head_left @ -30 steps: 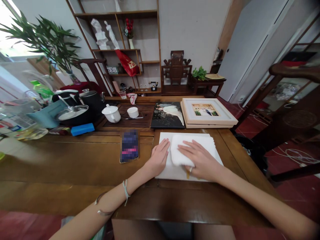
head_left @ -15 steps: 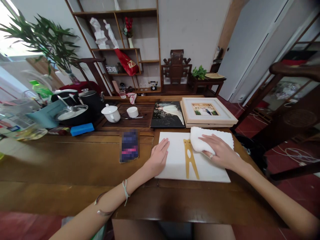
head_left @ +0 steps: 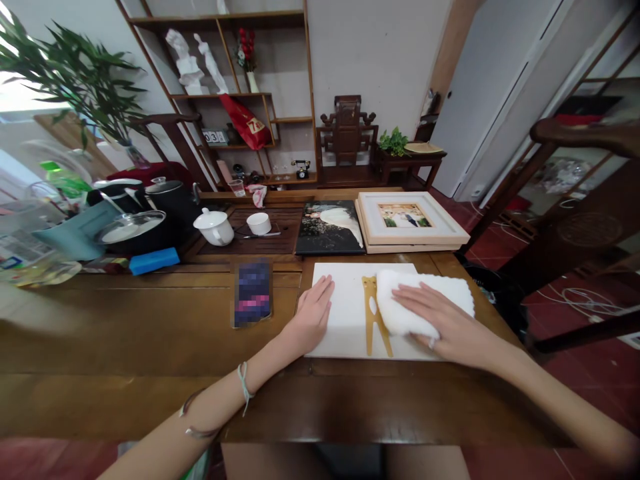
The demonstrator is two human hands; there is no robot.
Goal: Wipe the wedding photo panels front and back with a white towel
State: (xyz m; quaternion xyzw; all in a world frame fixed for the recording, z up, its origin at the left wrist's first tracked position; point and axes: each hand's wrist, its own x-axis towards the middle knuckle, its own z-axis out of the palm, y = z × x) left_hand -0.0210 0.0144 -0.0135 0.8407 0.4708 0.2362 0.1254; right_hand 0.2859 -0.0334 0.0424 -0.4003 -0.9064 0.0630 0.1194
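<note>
Flat on the dark wooden table lies a white panel (head_left: 343, 320), and a gold A-shaped stand leg (head_left: 371, 313) rests on its face. My left hand (head_left: 313, 317) is spread along the panel's left edge, fingers extended and holding nothing. Over the panel's right part, my right hand (head_left: 440, 320) grips a folded white towel (head_left: 407, 320) and presses it down. The towel covers the panel's right side and touches the gold leg's right edge. My right thumb is hidden.
Beyond the panel are a black photo board (head_left: 333, 230) and a stack of light wooden picture frames (head_left: 415, 230). Left of my left hand lies a blurred-out phone (head_left: 253, 293). A lidded white cup (head_left: 214, 227), a small white bowl (head_left: 259, 224) and a blue block (head_left: 154, 261) stand further left.
My right hand has slid the towel toward me and slightly right, across the panel's right side. My left hand stays on the left edge. The whole view has shifted a little.
</note>
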